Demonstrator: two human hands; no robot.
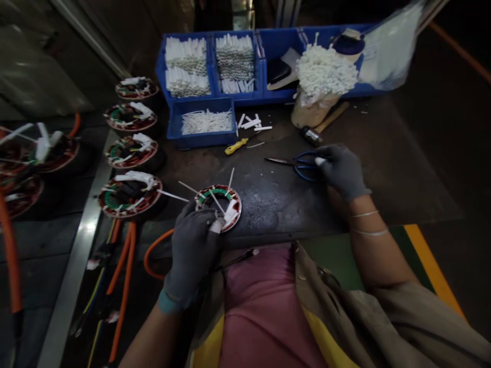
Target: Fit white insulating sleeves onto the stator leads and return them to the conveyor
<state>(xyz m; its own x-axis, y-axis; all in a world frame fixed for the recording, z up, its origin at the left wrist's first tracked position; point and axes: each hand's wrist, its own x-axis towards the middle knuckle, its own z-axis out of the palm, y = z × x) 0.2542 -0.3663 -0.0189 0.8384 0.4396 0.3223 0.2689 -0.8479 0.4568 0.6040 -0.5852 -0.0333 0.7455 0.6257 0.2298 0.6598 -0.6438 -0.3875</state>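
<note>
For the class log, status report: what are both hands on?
Left hand gripping wired ring; right hand on blue scissors; white ties poking from ring.

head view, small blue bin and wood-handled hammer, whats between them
Loose white plastic ties lie on the dark metal workbench between the small blue plastic bin and the wood-handled hammer, in the head view.

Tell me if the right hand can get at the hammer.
Likely yes: the hammer lies just past the gloved right hand, nothing visibly in the way, though that hand would first have to release the blue-handled scissors.

Dim light, blurred, warped edges
</note>
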